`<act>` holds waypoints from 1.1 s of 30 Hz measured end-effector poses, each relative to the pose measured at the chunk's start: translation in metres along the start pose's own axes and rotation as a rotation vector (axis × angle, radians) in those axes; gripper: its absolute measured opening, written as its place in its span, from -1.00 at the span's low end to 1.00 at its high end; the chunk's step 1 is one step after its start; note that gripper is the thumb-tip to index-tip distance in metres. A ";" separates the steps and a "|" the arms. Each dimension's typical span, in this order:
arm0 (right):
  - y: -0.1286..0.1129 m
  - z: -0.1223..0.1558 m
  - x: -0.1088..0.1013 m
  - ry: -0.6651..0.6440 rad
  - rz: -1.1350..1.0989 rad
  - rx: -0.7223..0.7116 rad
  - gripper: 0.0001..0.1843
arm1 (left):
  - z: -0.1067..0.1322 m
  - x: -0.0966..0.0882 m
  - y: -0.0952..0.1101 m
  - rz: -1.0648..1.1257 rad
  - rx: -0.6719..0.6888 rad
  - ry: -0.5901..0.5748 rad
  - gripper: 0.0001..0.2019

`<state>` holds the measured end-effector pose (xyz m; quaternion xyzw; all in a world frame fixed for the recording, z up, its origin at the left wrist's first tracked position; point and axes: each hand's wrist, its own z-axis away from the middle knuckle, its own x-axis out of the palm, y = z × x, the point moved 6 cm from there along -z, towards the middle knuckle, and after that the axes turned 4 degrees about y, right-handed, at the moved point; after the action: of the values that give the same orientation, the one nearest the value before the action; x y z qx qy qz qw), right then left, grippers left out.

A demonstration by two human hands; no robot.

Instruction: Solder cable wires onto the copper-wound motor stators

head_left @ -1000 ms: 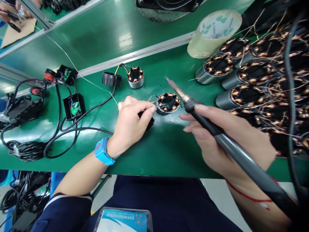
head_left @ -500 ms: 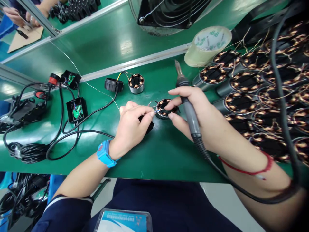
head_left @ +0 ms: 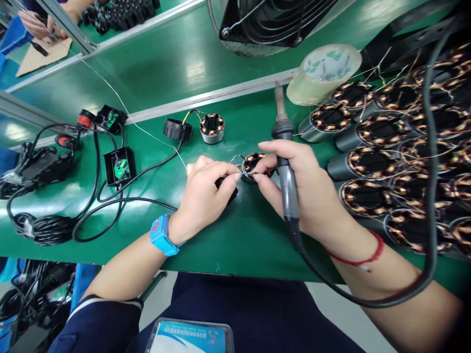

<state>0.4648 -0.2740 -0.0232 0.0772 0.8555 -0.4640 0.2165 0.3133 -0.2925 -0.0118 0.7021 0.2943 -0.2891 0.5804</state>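
My left hand is closed, thumb and forefinger pinching a thin blue wire. A black plastic part shows partly beneath those fingers. A thin silvery wire, apparently solder, runs down to the back of this hand. Held in my right hand is a soldering iron, its tip pointing away from me. The same hand's thumb and forefinger close at the blue wire's right end. Just behind the fingertips stands a copper-wound motor stator, partly covered by the right hand.
Many wound stators crowd the right side. A tape roll and a fan stand at the back. Another stator sits beside a black cap. Cables and open boxes lie left. Another person's hands show top left.
My right hand has drawn its thumb and forefinger together at the blue wire, off the stator. The soldering iron has turned more upright in the picture. The view has shifted slightly.
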 end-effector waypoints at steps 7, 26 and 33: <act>0.001 0.000 0.005 -0.077 -0.092 -0.020 -0.48 | 0.002 -0.005 0.001 0.025 0.024 0.048 -0.87; 0.001 0.006 0.009 0.029 -0.089 0.003 -0.53 | -0.001 -0.008 -0.002 0.006 0.053 0.025 -0.87; 0.005 0.002 0.004 0.092 -0.206 0.019 -0.48 | -0.001 -0.009 -0.002 0.011 0.093 0.024 -0.88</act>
<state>0.4637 -0.2733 -0.0299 0.0123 0.8634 -0.4880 0.1272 0.3060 -0.2917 -0.0059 0.7333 0.2835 -0.2909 0.5452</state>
